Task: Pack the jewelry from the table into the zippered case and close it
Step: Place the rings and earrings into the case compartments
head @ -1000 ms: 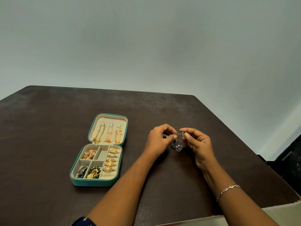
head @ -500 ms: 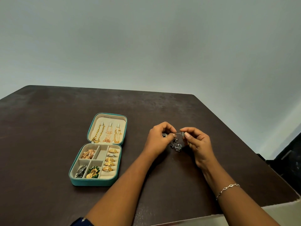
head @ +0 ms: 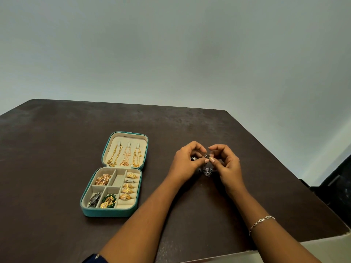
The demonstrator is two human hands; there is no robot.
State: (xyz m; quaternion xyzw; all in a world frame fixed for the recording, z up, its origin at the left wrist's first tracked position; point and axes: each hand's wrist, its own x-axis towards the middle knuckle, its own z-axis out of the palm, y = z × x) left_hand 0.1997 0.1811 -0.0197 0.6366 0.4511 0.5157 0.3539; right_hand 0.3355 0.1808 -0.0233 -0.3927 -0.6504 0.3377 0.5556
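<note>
A teal zippered case (head: pixel 106 212) lies open on the dark table (head: pixel 57 149), left of my hands. Its lid holds three gold chains (head: pixel 125 154); the tray holds several gold rings (head: pixel 127 186), a rose-gold piece, a dark silver piece and a green-and-gold piece. To the right of the case, my left hand (head: pixel 185 164) and my right hand (head: pixel 227 166) pinch a dark silver jewelry piece (head: pixel 207 169) between their fingertips just above the table. Part of it dangles below my fingers; another bit shows by my left fingers.
The table's right edge and near corner run close beside my right forearm, which wears a silver bracelet (head: pixel 262 223). Dark furniture (head: pixel 338 190) stands beyond the right edge. A plain pale wall rises behind the table.
My fingertips have drawn closer together on the silver piece, and its top part is now bunched between them. The case has not moved.
</note>
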